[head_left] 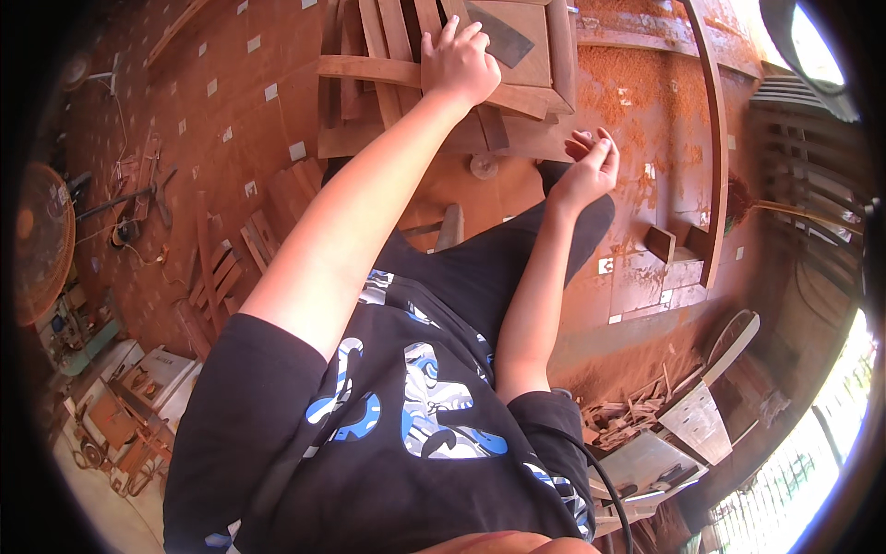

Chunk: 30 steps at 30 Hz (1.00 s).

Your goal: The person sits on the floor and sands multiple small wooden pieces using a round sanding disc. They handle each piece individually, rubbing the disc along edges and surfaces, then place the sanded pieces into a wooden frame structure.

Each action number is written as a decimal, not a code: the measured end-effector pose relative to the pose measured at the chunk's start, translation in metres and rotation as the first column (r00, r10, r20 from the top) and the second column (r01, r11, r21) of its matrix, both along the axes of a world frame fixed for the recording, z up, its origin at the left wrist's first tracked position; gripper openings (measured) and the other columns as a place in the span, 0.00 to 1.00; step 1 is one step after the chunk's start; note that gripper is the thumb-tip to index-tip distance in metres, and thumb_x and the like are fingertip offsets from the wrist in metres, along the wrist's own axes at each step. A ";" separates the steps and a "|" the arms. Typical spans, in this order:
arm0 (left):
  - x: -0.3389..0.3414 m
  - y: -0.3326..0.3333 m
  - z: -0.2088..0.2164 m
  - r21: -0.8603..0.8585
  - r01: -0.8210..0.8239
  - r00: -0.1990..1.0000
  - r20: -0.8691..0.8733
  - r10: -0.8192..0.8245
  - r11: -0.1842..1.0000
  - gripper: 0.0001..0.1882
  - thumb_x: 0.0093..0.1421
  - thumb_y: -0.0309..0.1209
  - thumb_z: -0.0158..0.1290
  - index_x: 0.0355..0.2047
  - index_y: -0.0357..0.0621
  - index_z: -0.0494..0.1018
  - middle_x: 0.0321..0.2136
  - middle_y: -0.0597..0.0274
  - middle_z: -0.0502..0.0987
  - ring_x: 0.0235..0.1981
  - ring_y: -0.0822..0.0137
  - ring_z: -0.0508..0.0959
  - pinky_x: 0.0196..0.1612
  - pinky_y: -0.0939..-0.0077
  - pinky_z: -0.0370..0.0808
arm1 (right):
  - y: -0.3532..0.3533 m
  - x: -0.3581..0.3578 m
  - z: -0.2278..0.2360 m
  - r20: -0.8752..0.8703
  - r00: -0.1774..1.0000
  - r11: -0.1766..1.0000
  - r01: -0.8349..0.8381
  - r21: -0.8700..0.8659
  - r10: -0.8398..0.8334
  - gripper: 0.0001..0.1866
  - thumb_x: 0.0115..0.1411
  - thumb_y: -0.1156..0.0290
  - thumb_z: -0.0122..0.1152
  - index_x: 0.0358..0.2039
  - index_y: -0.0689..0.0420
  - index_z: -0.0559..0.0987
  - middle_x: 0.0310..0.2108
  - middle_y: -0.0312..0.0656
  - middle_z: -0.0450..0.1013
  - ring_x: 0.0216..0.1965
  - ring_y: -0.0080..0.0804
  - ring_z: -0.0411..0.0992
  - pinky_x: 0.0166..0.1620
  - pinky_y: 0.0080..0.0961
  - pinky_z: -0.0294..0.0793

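Palm side of left hand (pixel 459 63) hidden, so grip not clear; fingers spread, resting atop wooden frame (pixel 517 92) at top centre, beside dark sheet (pixel 503 37). Right hand (pixel 591 166) loosely curled, holding nothing, just below frame. Slats in frame overlap, no sure count. Long plank (pixel 715 138) along right; tiled floor (pixel 231 120) open on left.

Black short-sleeved shirt (pixel 369 434) with blue-white print, black trousers (pixel 480 268).
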<state>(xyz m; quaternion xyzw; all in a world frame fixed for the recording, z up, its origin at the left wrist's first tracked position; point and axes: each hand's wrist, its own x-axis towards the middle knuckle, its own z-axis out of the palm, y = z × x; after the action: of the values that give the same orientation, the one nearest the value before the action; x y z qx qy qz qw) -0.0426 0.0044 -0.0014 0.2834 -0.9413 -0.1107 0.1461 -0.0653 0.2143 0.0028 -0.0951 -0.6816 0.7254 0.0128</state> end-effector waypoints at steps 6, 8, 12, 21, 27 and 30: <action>0.001 -0.001 -0.004 -0.017 -0.002 1.000 -0.020 0.002 1.000 0.15 0.59 0.31 0.47 0.43 0.51 0.80 0.60 0.65 0.75 0.68 0.56 0.66 0.68 0.40 0.58 | 0.048 -0.012 -0.054 0.400 0.916 0.999 -0.050 0.009 0.042 0.16 0.67 0.69 0.47 0.48 0.63 0.77 0.31 0.46 0.81 0.28 0.36 0.79 0.35 0.31 0.80; 0.000 -0.003 -0.004 -0.033 0.031 0.999 -0.041 -0.032 0.999 0.14 0.59 0.31 0.48 0.42 0.51 0.80 0.59 0.65 0.76 0.67 0.55 0.66 0.67 0.43 0.60 | 0.051 -0.012 -0.093 0.652 0.757 0.997 0.012 -0.075 0.040 0.19 0.65 0.67 0.45 0.49 0.65 0.77 0.35 0.51 0.81 0.29 0.40 0.80 0.36 0.33 0.81; 0.004 -0.005 -0.001 -0.060 0.050 0.996 -0.075 -0.054 0.997 0.13 0.59 0.32 0.48 0.40 0.52 0.80 0.58 0.65 0.77 0.66 0.55 0.68 0.65 0.49 0.62 | 0.040 0.002 -0.172 0.871 0.484 0.983 0.100 -0.152 0.086 0.17 0.61 0.69 0.44 0.46 0.63 0.75 0.33 0.48 0.75 0.27 0.45 0.75 0.38 0.42 0.79; -0.004 -0.008 0.020 0.056 0.259 0.963 0.061 -0.262 0.964 0.12 0.62 0.23 0.48 0.44 0.43 0.78 0.61 0.57 0.74 0.68 0.46 0.64 0.69 0.53 0.60 | 0.005 0.044 -0.343 0.764 0.640 0.554 -0.608 0.569 -0.081 0.25 0.63 0.52 0.58 0.49 0.60 0.81 0.49 0.54 0.78 0.53 0.50 0.77 0.52 0.46 0.78; -0.011 -0.004 0.035 0.130 0.313 0.891 0.304 -0.338 0.941 0.14 0.67 0.28 0.43 0.47 0.39 0.76 0.68 0.50 0.64 0.72 0.45 0.55 0.73 0.49 0.50 | -0.007 0.060 -0.440 0.882 0.455 0.328 -0.820 0.469 -0.124 0.21 0.67 0.62 0.56 0.58 0.52 0.70 0.57 0.44 0.70 0.56 0.41 0.73 0.50 0.43 0.78; -0.019 0.010 0.044 0.126 0.265 0.861 0.416 -0.294 0.956 0.16 0.67 0.30 0.40 0.46 0.37 0.75 0.68 0.45 0.62 0.72 0.43 0.54 0.73 0.48 0.48 | -0.005 0.054 -0.481 0.864 0.475 0.276 -0.819 0.503 -0.166 0.23 0.65 0.63 0.59 0.59 0.50 0.68 0.56 0.43 0.69 0.56 0.39 0.72 0.49 0.43 0.78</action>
<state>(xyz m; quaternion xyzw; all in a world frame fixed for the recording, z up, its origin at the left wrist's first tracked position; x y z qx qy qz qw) -0.0616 0.0143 0.0422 0.1659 -0.9772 -0.0959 -0.0919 -0.0110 0.2092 -0.4778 -0.2130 -0.8776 0.0658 -0.4245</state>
